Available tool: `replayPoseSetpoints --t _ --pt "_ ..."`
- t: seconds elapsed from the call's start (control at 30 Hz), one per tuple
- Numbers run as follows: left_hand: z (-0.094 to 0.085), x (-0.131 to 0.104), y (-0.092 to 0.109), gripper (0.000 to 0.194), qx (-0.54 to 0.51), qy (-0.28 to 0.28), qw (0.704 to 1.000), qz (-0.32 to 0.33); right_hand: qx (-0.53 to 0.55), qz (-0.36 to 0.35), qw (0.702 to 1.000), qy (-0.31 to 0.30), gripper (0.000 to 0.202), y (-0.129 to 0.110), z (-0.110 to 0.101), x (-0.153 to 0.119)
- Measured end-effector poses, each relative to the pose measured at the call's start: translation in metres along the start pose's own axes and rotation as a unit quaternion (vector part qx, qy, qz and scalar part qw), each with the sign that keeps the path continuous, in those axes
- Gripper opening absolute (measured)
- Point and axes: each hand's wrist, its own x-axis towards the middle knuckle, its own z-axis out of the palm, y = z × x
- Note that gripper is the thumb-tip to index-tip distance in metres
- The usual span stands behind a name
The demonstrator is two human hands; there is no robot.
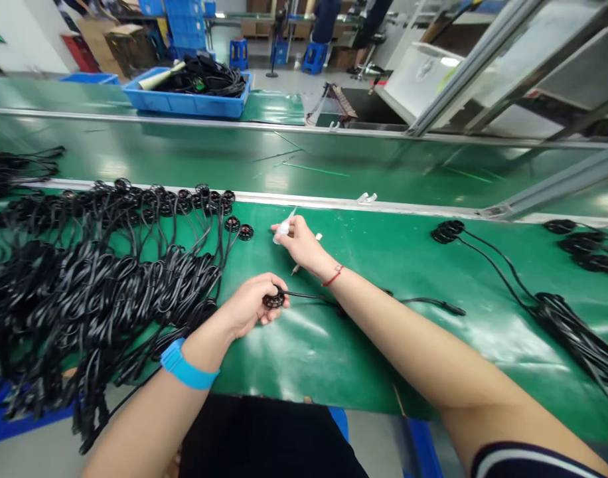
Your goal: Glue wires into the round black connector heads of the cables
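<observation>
My left hand [257,304] pinches a small round black part [273,300] with a cable running from it to the right, under my right forearm. The cable's plug end [453,308] lies on the green mat. My right hand [304,244] is farther forward and closed on a small whitish bottle [283,229] with a thin pointed tip; my fingers hide part of it. A thin white stick-like item [296,268] shows just below my right hand. Beside my left arm lies a big pile of bundled black cables [149,285], with round black ends along its far side.
More coiled black cables [573,325] lie at the right. A white rail [304,199] crosses behind the green bench mat [383,232]. Past it stands a blue bin [184,103] of black cables. A metal frame post [557,172] rises at the right. A person [326,20] sits far behind.
</observation>
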Motion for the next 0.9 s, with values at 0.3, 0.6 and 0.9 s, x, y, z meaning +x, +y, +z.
replayPoseSetpoints --t 0.3,0.6,0.9 --pt "-0.002 0.005 0.001 0.019 0.018 0.023 0.999 0.020 -0.169 -0.109 0.977 0.077 0.042 -0.018 -0.033 -0.052" --pt "-0.002 0.010 0.000 0.015 0.076 0.040 0.994 0.066 -0.133 -0.059 0.974 -0.177 0.042 -0.024 -0.030 -0.109" --pt "0.007 -0.004 -0.008 0.013 0.095 0.023 0.990 0.102 -0.088 -0.065 0.986 -0.125 0.028 -0.021 -0.025 -0.120"
